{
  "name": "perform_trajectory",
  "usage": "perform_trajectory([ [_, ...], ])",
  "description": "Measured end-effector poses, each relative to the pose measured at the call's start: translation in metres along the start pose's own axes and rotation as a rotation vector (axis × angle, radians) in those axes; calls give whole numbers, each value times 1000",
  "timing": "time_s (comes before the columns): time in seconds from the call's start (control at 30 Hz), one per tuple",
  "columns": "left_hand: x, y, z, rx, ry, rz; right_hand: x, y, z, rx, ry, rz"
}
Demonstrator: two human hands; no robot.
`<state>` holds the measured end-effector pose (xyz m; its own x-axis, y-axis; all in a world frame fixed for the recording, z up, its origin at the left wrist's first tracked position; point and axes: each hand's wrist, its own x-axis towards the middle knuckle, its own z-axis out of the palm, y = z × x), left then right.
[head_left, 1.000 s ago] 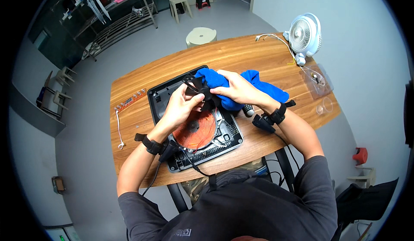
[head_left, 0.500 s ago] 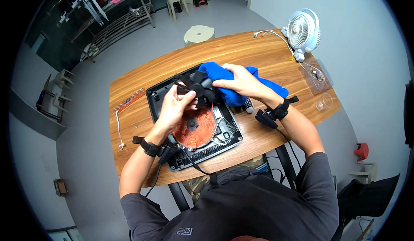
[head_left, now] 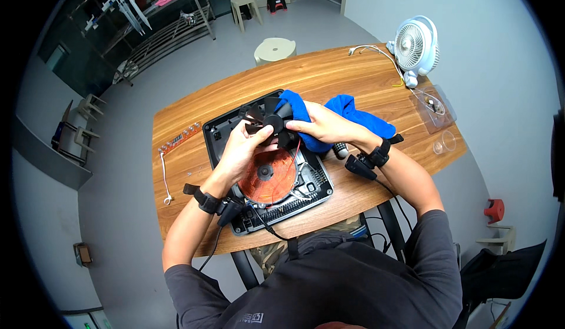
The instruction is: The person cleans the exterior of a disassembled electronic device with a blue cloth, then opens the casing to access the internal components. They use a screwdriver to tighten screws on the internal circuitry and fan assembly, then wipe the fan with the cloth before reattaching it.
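My left hand (head_left: pixel 242 146) is closed on a black cooling fan (head_left: pixel 273 123), fingers and thumb at its hub. Bunched in my right hand (head_left: pixel 322 124), a blue cloth (head_left: pixel 360 117) presses against the blades on the fan's right side and trails over the table. Both hands are above an opened induction cooker (head_left: pixel 226 123) with a black shell. Its round copper coil (head_left: pixel 268 179) shows just below the fan, and a red wire runs up from there toward the fan. Dark parts and heat-sink fins along the near edge of the shell are visible.
An orange circuit board (head_left: pixel 181 138) with a white cable (head_left: pixel 165 182) lies at the left. Behind my right hand's cloth sits a dark-handled tool (head_left: pixel 340 150). On the right are a white desk fan (head_left: pixel 414 49), a clear tray (head_left: pixel 434 108) of small parts and a clear cup (head_left: pixel 445 142).
The fan has turned so that its hub and blades face up more squarely. My right hand and the cloth have shifted on its right-hand blades, with the cloth's tail spread differently.
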<state>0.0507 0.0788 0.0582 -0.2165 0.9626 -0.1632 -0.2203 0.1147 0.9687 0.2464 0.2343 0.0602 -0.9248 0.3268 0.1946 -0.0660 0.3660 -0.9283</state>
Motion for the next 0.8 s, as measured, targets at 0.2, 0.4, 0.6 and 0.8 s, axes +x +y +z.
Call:
perform_trajectory([
  [0.2,4,0,-9,12,16,102,-1,-5,-2,-106,102,-67],
  [0.4,4,19,-5,207,13,79,-1,-16,-11,-75,99,-3],
  [0.6,2,23,-2,148,53,113,-5,-16,-22,-77,201,65],
  [0.8,5,21,-15,97,101,107,-9,-22,-25,85,219,180],
])
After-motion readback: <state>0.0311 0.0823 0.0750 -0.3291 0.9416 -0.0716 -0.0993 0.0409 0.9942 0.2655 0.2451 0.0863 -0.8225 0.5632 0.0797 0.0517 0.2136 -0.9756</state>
